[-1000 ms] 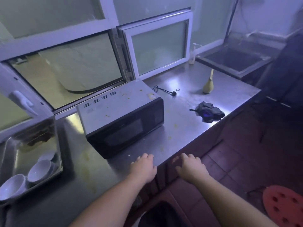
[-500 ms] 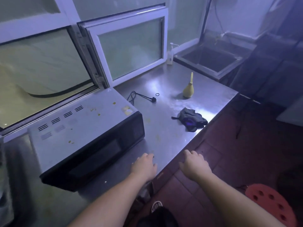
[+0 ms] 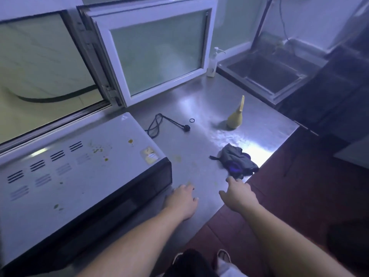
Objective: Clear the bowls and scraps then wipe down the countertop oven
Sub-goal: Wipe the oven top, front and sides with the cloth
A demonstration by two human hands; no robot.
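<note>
On the steel surface (image 3: pixel 209 108), the countertop oven (image 3: pixel 79 172) sits at the left with food spots on top. Both the left hand (image 3: pixel 182 200) and right hand (image 3: pixel 238 195) lie flat with fingers spread apart, holding nothing. A dark cloth (image 3: pixel 236 161) lies just past the right hand

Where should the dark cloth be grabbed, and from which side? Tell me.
Grab the crumpled dark cloth at its raised, bunched middle, coming from the near side with the right hand, whose fingers already point at its near edge. It lies loose in a heap by the counter edge, so a pinch from above over the folds should probably gather most of it.
</note>
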